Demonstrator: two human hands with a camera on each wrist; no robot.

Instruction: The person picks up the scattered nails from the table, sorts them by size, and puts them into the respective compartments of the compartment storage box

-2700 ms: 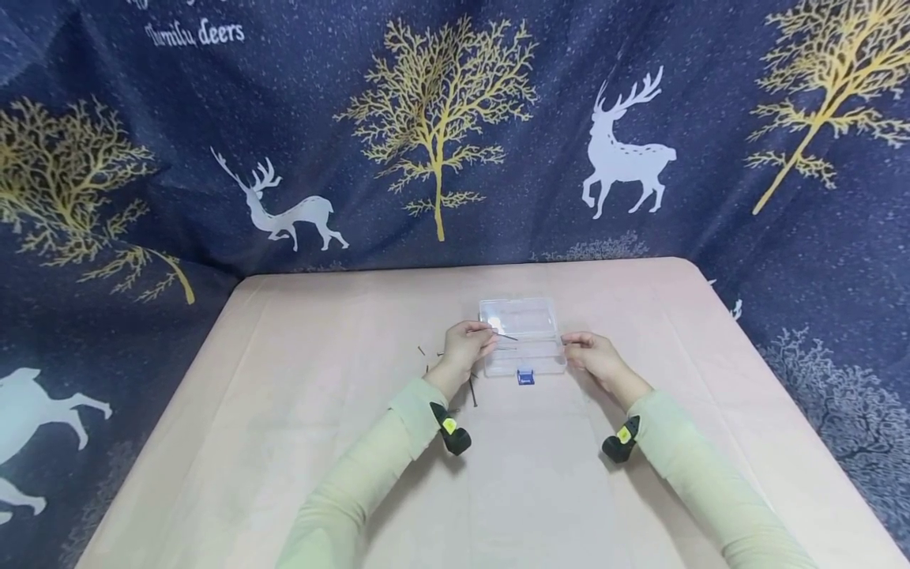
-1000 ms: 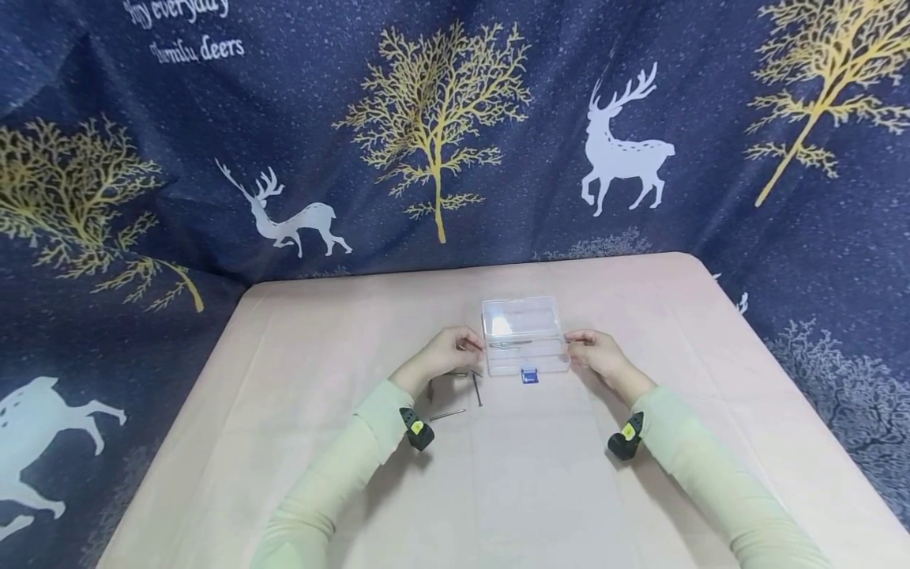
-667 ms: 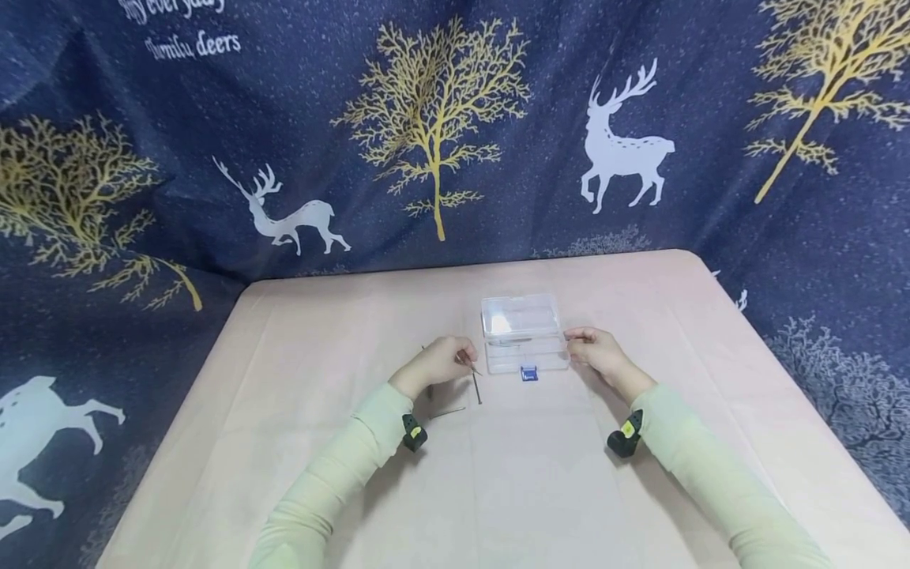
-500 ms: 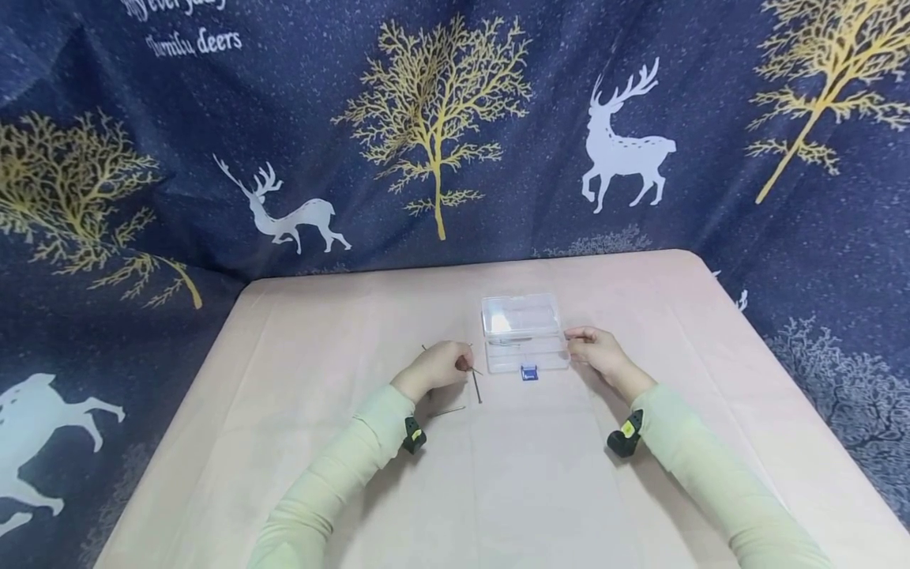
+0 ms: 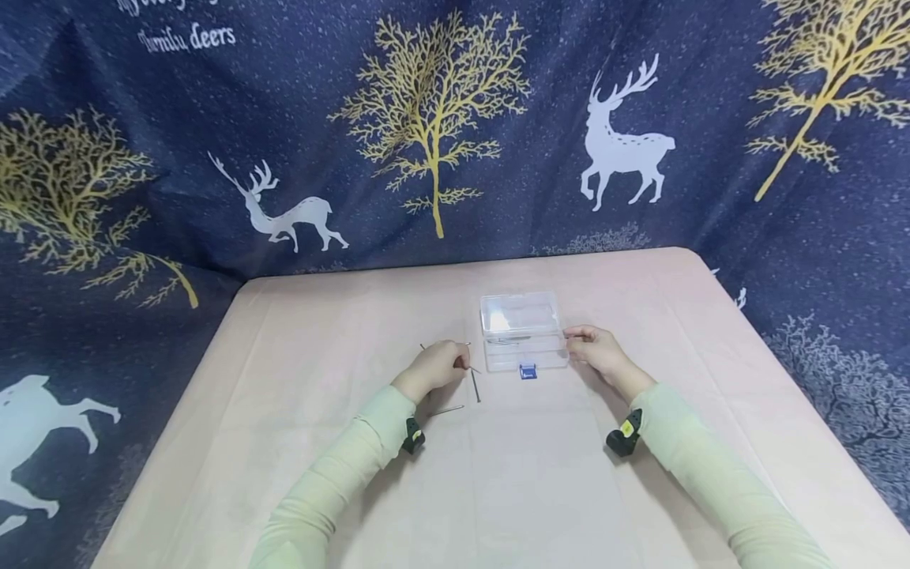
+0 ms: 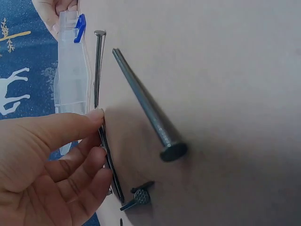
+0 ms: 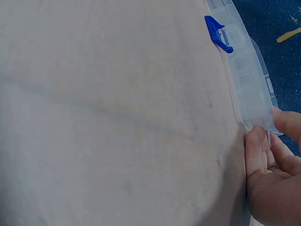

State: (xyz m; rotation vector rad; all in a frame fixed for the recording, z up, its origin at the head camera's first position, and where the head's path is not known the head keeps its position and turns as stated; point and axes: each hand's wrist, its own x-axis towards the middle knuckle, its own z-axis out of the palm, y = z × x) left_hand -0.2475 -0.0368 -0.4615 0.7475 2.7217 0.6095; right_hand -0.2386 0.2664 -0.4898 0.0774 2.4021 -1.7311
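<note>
Now my left hand [image 5: 432, 367] is low over the pale pink table [image 5: 533, 474], just left of the clear plastic box [image 5: 547, 356]; a few seconds ago it held a nail above that box; at present my thumb and bent fingertips touch a dark nail [image 6: 111, 165], though whether they pinch it I cannot tell; a second nail [image 6: 98, 70] lies nearly end to end with it, a third nail [image 6: 148, 106] just beside; slim nails [image 5: 508, 341] lie in the rear part of the box; my right hand [image 5: 597, 352] has stayed put, thumb and fingers pinching the box's right end; the lid [image 5: 522, 318] is up, as before, with the blue latch [image 5: 528, 371] at the front of the box.
</note>
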